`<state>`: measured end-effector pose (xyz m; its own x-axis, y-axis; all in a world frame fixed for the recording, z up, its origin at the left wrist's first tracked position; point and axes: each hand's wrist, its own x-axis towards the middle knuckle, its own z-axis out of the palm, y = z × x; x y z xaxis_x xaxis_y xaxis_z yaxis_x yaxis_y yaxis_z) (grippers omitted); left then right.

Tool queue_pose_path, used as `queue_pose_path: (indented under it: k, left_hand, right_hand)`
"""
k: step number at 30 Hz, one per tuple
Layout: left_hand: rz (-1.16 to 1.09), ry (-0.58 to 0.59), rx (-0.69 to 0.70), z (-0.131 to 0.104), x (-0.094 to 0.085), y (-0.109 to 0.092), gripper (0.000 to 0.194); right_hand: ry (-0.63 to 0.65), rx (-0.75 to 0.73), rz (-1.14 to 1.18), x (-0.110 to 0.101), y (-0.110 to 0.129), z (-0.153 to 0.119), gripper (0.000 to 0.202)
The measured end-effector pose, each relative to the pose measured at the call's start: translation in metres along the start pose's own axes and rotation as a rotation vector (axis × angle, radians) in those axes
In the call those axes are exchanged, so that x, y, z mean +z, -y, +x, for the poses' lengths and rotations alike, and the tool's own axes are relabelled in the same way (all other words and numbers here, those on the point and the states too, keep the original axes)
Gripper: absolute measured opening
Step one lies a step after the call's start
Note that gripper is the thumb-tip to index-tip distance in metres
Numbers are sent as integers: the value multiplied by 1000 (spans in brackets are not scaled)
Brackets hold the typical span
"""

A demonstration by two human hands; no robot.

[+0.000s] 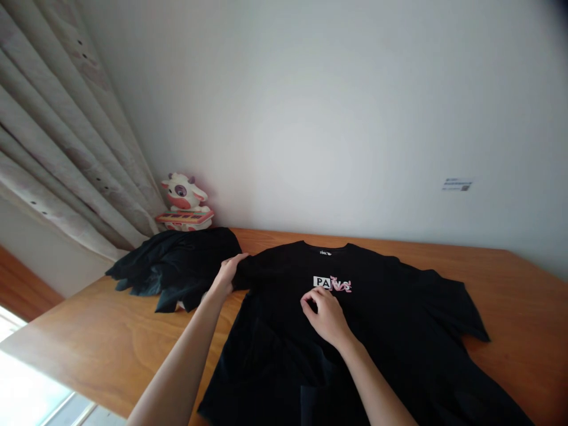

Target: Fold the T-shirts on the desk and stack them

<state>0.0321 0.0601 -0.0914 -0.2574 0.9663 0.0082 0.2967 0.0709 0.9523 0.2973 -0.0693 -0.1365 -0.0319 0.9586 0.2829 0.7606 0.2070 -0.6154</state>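
A black T-shirt (284, 319) lies spread on the wooden table, its neckline towards the wall. Its chest bears a white block with "PA" lettering and a pink figure. My left hand (227, 273) is closed on the end of the sleeve at the left. Over the chest, just below the print, is my right hand (327, 315), its fingers curled and the thumb meeting the index finger in a ring. Nothing shows between those fingertips, and the cloth under them is not pulled up. The lower part of the shirt has some folds and runs out of view.
Dark crumpled clothes (177, 260) are heaped at the left on the wooden table (110, 337). Behind them a cow-shaped toy keyboard (185, 204) stands near the curtain (66, 130). A white wall (310, 130) with a small label (457, 184) rises behind the table.
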Motion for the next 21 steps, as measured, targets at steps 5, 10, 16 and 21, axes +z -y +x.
queue_pose_path:
  k: [5, 10, 16, 21]
  left_hand:
    - [108, 159, -102, 19, -4, -5, 18]
    - [259, 27, 27, 38, 2, -16, 9]
    - [491, -128, 147, 31, 3, -23, 45]
    - [830, 69, 412, 18, 25, -31, 43]
  right_hand:
    - [3, -1, -1, 0, 0, 0, 18]
    - [20, 3, 8, -1, 0, 0, 20]
    - [17, 14, 7, -3, 3, -1, 20]
    - [22, 13, 17, -3, 4, 0, 20]
